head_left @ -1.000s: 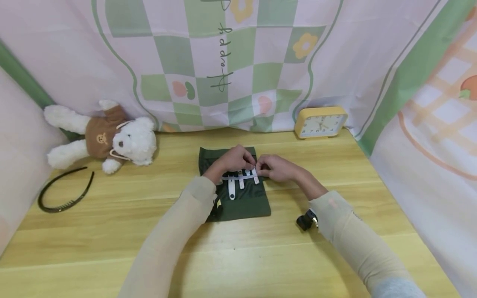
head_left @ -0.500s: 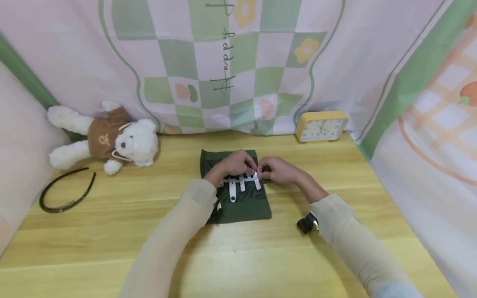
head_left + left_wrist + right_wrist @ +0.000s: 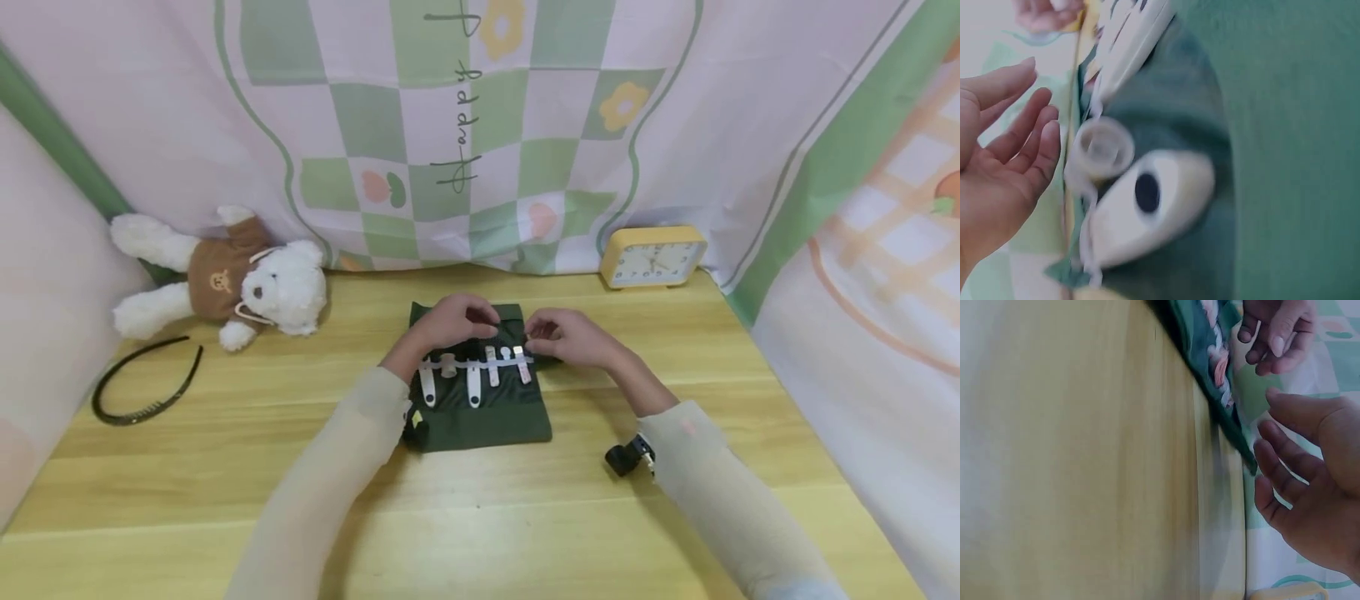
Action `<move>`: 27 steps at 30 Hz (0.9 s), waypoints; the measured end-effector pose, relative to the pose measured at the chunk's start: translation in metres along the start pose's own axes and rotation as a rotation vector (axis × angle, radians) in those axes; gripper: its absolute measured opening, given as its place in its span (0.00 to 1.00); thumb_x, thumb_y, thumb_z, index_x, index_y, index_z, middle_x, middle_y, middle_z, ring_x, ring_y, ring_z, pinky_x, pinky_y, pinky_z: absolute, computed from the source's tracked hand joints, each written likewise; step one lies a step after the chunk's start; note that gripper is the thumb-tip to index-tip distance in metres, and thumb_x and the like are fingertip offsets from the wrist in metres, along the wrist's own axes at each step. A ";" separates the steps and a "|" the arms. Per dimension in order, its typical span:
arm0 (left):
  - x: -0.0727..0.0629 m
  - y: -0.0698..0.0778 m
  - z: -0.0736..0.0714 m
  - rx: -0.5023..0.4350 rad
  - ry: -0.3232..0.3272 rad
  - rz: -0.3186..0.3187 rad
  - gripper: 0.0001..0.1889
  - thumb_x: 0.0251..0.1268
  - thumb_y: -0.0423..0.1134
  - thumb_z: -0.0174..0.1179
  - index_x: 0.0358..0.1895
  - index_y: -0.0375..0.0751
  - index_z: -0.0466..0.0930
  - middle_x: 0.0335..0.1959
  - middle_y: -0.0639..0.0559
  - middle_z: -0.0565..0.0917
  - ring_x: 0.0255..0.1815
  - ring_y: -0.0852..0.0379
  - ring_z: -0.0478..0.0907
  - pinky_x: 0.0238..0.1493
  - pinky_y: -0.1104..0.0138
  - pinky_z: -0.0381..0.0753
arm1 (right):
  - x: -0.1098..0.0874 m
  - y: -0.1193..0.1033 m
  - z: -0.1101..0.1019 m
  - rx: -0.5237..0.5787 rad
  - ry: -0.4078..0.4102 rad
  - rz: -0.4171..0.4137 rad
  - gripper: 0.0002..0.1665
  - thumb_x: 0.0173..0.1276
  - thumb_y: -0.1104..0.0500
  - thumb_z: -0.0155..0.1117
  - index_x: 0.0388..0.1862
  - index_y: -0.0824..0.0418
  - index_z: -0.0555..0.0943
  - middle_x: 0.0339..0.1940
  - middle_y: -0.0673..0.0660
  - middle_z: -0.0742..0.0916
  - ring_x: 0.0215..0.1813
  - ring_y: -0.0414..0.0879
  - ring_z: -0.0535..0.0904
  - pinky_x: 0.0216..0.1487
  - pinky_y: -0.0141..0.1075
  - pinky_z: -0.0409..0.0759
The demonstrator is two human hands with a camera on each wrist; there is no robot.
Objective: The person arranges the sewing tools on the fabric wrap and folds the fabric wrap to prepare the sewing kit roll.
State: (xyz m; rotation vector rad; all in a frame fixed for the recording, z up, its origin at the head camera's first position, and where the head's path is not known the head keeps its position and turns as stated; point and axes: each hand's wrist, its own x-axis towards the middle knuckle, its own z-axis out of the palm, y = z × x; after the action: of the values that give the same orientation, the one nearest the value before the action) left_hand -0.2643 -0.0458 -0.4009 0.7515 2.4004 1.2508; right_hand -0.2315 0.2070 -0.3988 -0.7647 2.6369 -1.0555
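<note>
A dark green cloth organizer [image 3: 483,427] lies unrolled on the table. Several small items are tucked under its white elastic strap [image 3: 461,364]: two white tapered pieces with black dots, the left one [image 3: 428,388] and the middle one [image 3: 474,388], a small translucent roll [image 3: 1105,148], and slim pale pieces such as the rightmost [image 3: 523,367]. My left hand [image 3: 456,322] hovers over the organizer's upper part, fingers loosely bent around nothing. By the upper right edge is my right hand [image 3: 573,337], its thumb and fingers apart in the right wrist view and holding nothing.
At the back left a white teddy bear [image 3: 213,279] in a brown top lies on its side. A black headband [image 3: 138,414] rests in front of it. The yellow clock [image 3: 654,257] stands at the back right, before a patterned curtain [image 3: 427,108].
Both hands, earlier pinching at the rightmost slim piece, have let go and drawn apart. The left hand moved left, uncovering the roll and the left white piece.
</note>
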 end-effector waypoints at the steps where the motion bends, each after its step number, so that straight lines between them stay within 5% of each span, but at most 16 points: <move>1: -0.003 -0.001 -0.004 0.003 0.018 -0.003 0.14 0.72 0.38 0.64 0.55 0.35 0.84 0.50 0.47 0.85 0.52 0.51 0.80 0.56 0.59 0.79 | -0.002 -0.002 -0.001 0.000 0.016 0.003 0.11 0.71 0.63 0.68 0.48 0.67 0.83 0.40 0.57 0.86 0.43 0.50 0.81 0.45 0.44 0.80; 17: -0.042 -0.023 -0.048 0.005 0.249 -0.057 0.17 0.73 0.45 0.64 0.56 0.37 0.84 0.51 0.46 0.85 0.54 0.48 0.79 0.59 0.55 0.77 | -0.024 -0.014 0.000 0.017 0.079 0.029 0.13 0.67 0.62 0.72 0.45 0.69 0.84 0.35 0.54 0.87 0.40 0.48 0.82 0.43 0.41 0.81; 27: -0.051 -0.034 -0.061 0.012 0.383 -0.156 0.16 0.72 0.41 0.64 0.55 0.34 0.83 0.53 0.39 0.84 0.54 0.43 0.79 0.55 0.53 0.79 | -0.039 -0.013 -0.006 0.237 -0.122 0.174 0.19 0.69 0.58 0.71 0.51 0.72 0.82 0.37 0.58 0.88 0.37 0.50 0.83 0.38 0.42 0.83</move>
State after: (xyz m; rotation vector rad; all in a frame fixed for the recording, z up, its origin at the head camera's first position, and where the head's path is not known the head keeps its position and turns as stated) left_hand -0.2643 -0.1314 -0.3926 0.3403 2.7031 1.4213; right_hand -0.1958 0.2228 -0.3856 -0.5221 2.3711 -1.2024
